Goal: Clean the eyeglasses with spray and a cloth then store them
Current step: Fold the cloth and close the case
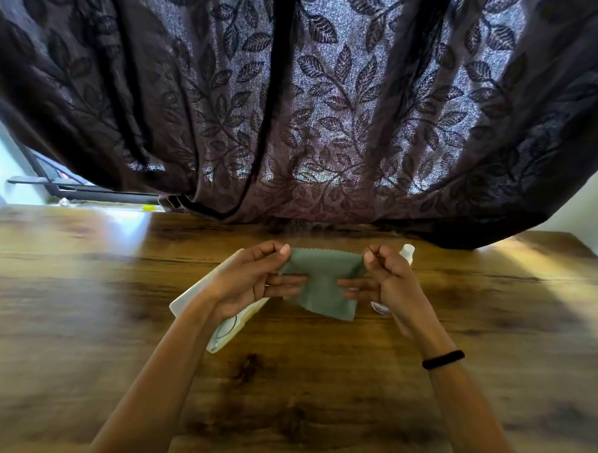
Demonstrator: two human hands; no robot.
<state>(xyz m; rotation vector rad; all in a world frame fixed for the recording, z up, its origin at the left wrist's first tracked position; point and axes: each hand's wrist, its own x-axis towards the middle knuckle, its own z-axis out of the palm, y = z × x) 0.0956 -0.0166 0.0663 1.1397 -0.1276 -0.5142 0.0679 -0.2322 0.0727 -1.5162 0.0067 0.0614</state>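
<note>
A grey-green cleaning cloth (322, 278) with a zigzag edge is stretched between my hands above the wooden table (82, 285). My left hand (254, 279) pinches its upper left corner and my right hand (384, 281) pinches its upper right corner. Under my left forearm lies an open white glasses case (191, 297), and a thin wire-framed pair of eyeglasses (226, 329) rests in its near end. A small white spray bottle (407, 252) lies behind my right hand, mostly hidden by it. A rounded clear part (379, 308) shows below my right hand; what it is stays unclear.
A dark leaf-patterned curtain (313, 107) hangs over the table's far edge. Dark equipment (86, 189) stands beyond the far left corner. A black band (442, 359) circles my right wrist.
</note>
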